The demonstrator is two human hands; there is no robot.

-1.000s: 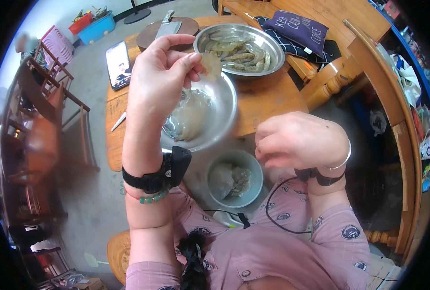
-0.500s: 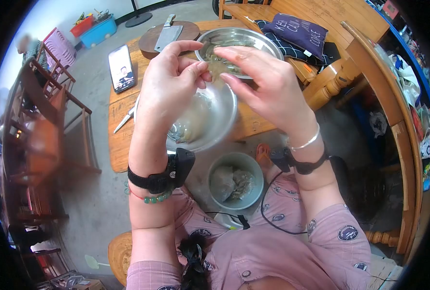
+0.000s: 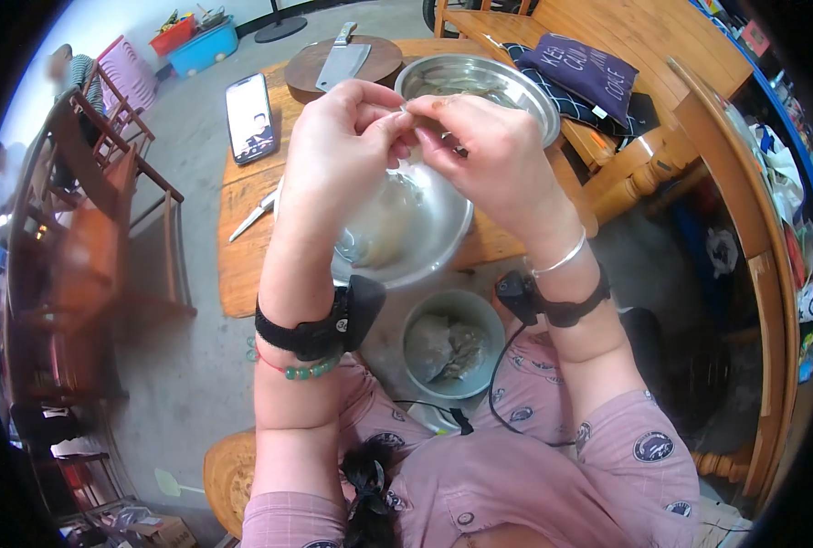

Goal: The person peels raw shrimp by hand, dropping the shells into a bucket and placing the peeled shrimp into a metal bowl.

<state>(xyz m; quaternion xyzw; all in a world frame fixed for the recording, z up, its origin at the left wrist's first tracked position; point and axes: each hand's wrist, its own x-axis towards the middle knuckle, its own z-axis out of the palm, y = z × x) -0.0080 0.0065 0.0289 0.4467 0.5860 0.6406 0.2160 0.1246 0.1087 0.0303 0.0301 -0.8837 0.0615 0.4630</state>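
My left hand (image 3: 333, 137) is pressing its thumb (image 3: 384, 128) to its curled fingers (image 3: 361, 89); just beside it, my right hand (image 3: 498, 137) is bending inward. Behind them, my forearms (image 3: 299, 256) are slanting together.

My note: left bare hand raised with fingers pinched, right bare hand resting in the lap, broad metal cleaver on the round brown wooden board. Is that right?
No, the right bare hand is misplaced: the head view shows it raised too, its fingertips close to those of the left bare hand. The rest stands, broad metal cleaver on the round brown wooden board included.
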